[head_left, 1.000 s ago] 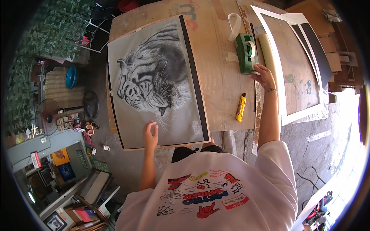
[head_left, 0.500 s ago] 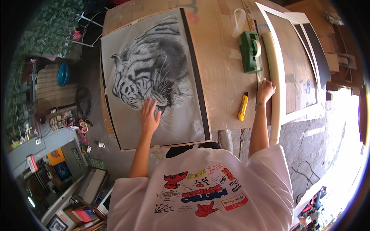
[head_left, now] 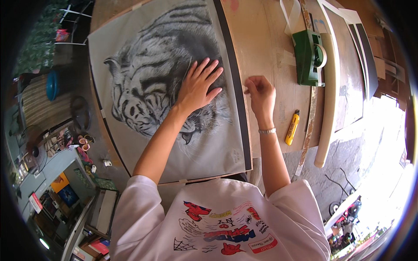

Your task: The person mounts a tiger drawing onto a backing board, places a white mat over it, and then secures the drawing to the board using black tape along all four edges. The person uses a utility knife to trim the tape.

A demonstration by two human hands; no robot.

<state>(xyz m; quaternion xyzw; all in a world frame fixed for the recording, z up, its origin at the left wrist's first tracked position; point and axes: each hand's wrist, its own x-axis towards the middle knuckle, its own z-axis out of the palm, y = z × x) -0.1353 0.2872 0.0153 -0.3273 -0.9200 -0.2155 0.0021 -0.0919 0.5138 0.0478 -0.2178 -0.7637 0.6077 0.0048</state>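
A large black-and-grey tiger drawing (head_left: 148, 74) lies on a board, with dark strips along its edges. My left hand (head_left: 198, 87) rests flat on the tiger's dark neck area, fingers spread. Just beyond the drawing's right edge, my right hand (head_left: 262, 93) is closed in a pinch. A small pale bit of tape (head_left: 246, 90) shows at its fingertips, mostly hidden by them. To the right of that hand stands a green tape dispenser (head_left: 305, 58) with a pale roll. A yellow utility knife (head_left: 292, 128) lies nearer to me.
A brown cardboard-covered table (head_left: 270, 43) carries everything. A long rusty metal ruler (head_left: 310, 117) and a cream rolled tube (head_left: 327, 104) run along its right side. White-bordered frames or mats (head_left: 344, 26) lie beyond them. A fan and stacked frames stand at the left.
My right hand has moved left from beside the tape dispenser to the drawing's right edge. My left hand has slid up and right across the drawing. The view has shifted closer.
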